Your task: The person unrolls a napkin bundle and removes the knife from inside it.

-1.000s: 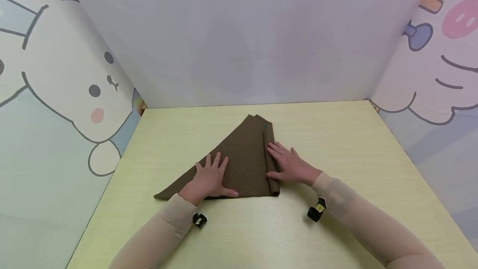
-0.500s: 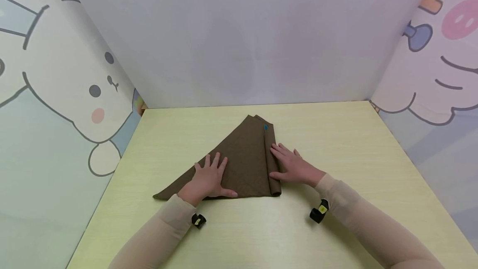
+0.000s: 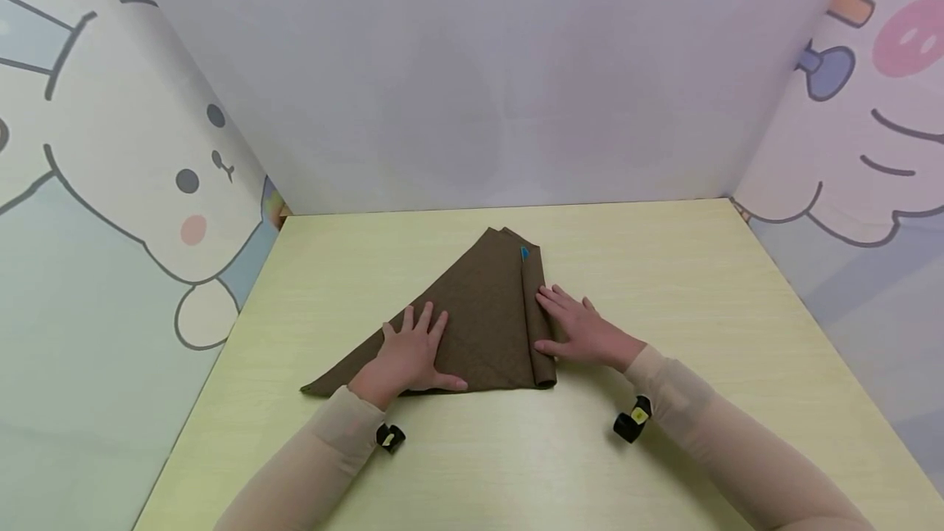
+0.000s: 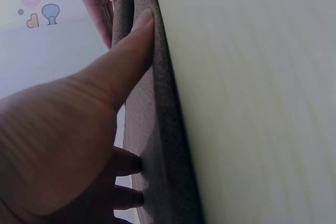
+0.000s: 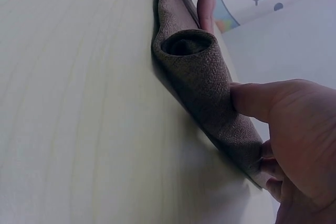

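A brown cloth [image 3: 483, 310], folded into a triangle, lies on the table with its long point to the left. Its right edge is rolled into a tube [image 3: 542, 326], whose hollow end [image 5: 186, 44] faces the right wrist camera. A small blue patch [image 3: 525, 253] shows near the top of the roll. My left hand [image 3: 406, 359] rests with fingers spread on the cloth's lower left, thumb along the near edge. My right hand [image 3: 590, 334] touches the roll with thumb and fingertips, its fingers fairly straight.
The pale wooden table [image 3: 708, 269] runs back to a plain light wall [image 3: 472, 88]. Side walls with cartoon prints stand at left [image 3: 147, 170] and right [image 3: 870, 138]. A small black camera [image 3: 633, 419] sits at my right wrist, another black camera [image 3: 390, 437] at my left.
My right hand and the rolled edge have shifted slightly to the right. More of the blue patch shows now. My left hand has barely moved.
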The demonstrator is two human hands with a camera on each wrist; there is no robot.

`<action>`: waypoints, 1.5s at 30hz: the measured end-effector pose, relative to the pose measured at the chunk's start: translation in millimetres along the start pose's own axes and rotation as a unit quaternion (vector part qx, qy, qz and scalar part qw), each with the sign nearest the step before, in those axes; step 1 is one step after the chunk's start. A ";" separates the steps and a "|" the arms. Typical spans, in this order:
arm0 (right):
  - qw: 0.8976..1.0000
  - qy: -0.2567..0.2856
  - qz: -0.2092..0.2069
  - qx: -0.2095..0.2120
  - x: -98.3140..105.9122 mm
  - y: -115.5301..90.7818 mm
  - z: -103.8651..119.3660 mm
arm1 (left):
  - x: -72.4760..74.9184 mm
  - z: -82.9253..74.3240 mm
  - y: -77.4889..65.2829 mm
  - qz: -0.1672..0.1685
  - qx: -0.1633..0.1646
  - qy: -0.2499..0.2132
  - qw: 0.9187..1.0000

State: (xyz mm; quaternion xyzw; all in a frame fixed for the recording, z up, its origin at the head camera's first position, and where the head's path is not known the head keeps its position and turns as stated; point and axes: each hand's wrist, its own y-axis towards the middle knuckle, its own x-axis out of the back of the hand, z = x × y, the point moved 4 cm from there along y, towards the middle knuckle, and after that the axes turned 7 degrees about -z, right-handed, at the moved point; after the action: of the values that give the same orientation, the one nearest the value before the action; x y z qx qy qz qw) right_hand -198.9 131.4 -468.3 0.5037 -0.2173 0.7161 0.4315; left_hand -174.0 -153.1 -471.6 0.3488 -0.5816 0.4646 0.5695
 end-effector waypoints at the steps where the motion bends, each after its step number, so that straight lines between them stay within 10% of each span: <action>1: 1.000 0.000 0.001 -0.001 -0.5 -0.1 -0.9 | -0.1 0.3 -0.2 0.000 0.000 -0.001 1.000; 13: 1.000 0.004 -0.010 0.008 0.4 -1.4 -1.4 | 3.7 -0.4 -0.6 0.008 -0.009 0.011 1.000; 27: 0.998 -0.054 0.009 0.042 -14.8 22.5 46.6 | 3.9 -22.4 11.3 0.007 -0.006 0.003 1.000; 45: 0.996 -0.077 0.015 0.031 -24.5 16.4 29.3 | -0.6 -23.7 11.0 0.006 0.001 0.004 1.000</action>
State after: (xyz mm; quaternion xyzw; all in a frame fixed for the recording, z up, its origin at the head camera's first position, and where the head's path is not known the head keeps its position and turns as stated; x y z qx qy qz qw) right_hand -194.0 91.0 -476.9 0.5673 -0.2356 0.6878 0.3867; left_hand -176.2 -127.4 -475.7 0.3437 -0.5808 0.4698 0.5690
